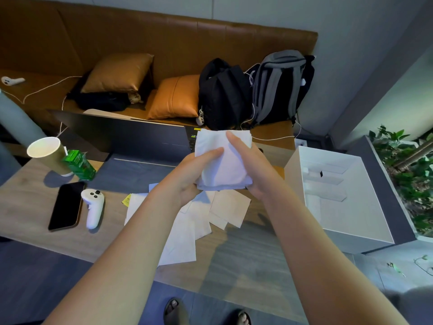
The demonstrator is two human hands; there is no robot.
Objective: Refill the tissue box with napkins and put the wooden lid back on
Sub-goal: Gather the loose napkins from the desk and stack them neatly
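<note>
i have a stack of white napkins [222,158] held up above the wooden table [246,261], between both hands. my left hand [194,174] cups it from below and from the left, fingers curled under the lower edge and the thumb laid flat across the front face. my right hand [248,165] closes on the right side, thumb pressed over the top face and pointing toward the far corner, the other fingers hidden behind the stack. both hands are wrapped tight on the napkins, neither one spread open.

right below my hands, loose napkins [187,226] lie scattered flat on the table, overlapping one another, and a small yellow slip [126,199] peeks out at their left edge. i can't make out a tissue box or its wooden lid anywhere for certain.

to the left on the table, a white controller [92,207] lies just beside a dark phone [66,205], face up. farther back on that side a paper cup [46,153] stands with a green carton [79,164] touching it. a dark open laptop [131,139] sits behind my hands. to the right, an open white box [337,195] rests at the table's end, with a planter of green leaves [407,174] beyond it.

behind the table, a brown bench [140,43] carries two tan cushions [173,97], a black backpack [222,95] and a grey backpack [281,85].
</note>
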